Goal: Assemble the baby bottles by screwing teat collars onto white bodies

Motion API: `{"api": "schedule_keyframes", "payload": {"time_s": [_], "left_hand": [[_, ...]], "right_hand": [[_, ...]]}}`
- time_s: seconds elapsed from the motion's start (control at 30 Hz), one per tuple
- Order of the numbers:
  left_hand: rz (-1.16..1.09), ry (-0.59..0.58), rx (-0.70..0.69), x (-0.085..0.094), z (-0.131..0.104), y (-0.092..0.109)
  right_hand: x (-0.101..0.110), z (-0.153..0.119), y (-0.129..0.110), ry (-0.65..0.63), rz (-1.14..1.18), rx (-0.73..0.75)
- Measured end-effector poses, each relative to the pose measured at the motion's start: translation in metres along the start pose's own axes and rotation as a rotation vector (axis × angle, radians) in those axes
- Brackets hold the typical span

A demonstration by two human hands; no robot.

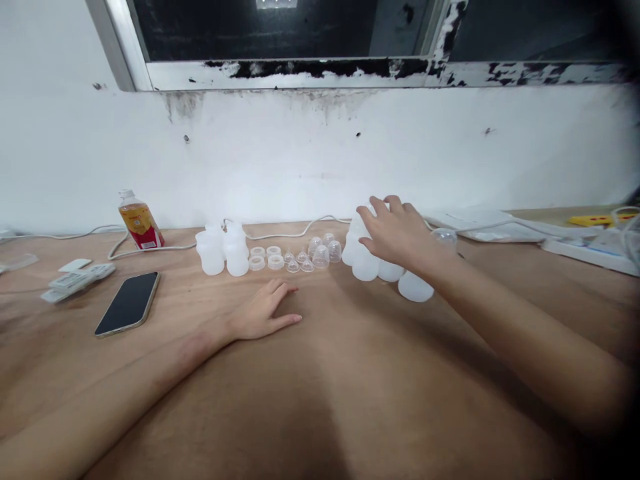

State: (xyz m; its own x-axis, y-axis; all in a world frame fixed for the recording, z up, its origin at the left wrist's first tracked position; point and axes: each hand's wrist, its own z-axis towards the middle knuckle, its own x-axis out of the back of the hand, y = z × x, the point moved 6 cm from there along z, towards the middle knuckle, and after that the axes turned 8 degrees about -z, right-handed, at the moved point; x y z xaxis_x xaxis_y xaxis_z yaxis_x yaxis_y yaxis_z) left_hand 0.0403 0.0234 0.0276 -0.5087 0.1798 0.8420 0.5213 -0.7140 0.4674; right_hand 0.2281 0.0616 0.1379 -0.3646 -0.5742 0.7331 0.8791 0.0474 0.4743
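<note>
My right hand (395, 230) reaches over a piled group of white, round-ended cups (365, 266) near the wall. Its fingers arch around a white cup at the top, mostly hidden under the palm. One more white cup (416, 287) lies at the front right of the pile, below my wrist. My left hand (263, 312) rests on the table with thumb and fingers apart, holding nothing. Beyond it stand white bottle bodies (236, 257), whitish rings (275, 261), small clear nipples (293, 265) and clear dome caps (321, 257), in groups side by side.
A phone (129, 303) lies on the wooden table (300, 400) at the left, near small white packs (75, 283) and a drink bottle (141, 222). A white cable (295, 233) runs along the wall. Plastic bags (493, 225) and a white box (590, 253) lie at the right.
</note>
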Motion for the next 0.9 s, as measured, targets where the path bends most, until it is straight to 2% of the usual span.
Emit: {"api": "schedule_keyframes", "payload": {"time_s": [0.07,0.13,0.27,0.33,0.43,0.6,0.9], "left_hand": [[0.037,-0.057,0.0,-0.001,-0.001,-0.002],[0.082,-0.14,-0.002,-0.003,-0.004,-0.006],[0.134,-0.266,-0.014,-0.005,-0.012,-0.016],[0.146,-0.28,-0.03,-0.005,-0.016,-0.02],[0.156,-0.256,-0.031,-0.005,-0.017,-0.021],[0.142,-0.238,-0.008,-0.004,-0.016,-0.02],[0.122,-0.209,-0.029,-0.004,-0.016,-0.021]], "right_hand": [[0.009,-0.006,-0.02,0.079,0.134,0.095],[0.008,-0.019,-0.053,0.056,0.315,0.26],[-0.02,-0.056,-0.116,-0.162,0.606,0.504],[-0.033,-0.068,-0.132,-0.237,0.694,0.526],[-0.041,-0.073,-0.138,-0.273,0.761,0.521],[-0.037,-0.071,-0.133,-0.28,0.776,0.514],[-0.036,-0.072,-0.134,-0.23,0.788,0.522]]}}
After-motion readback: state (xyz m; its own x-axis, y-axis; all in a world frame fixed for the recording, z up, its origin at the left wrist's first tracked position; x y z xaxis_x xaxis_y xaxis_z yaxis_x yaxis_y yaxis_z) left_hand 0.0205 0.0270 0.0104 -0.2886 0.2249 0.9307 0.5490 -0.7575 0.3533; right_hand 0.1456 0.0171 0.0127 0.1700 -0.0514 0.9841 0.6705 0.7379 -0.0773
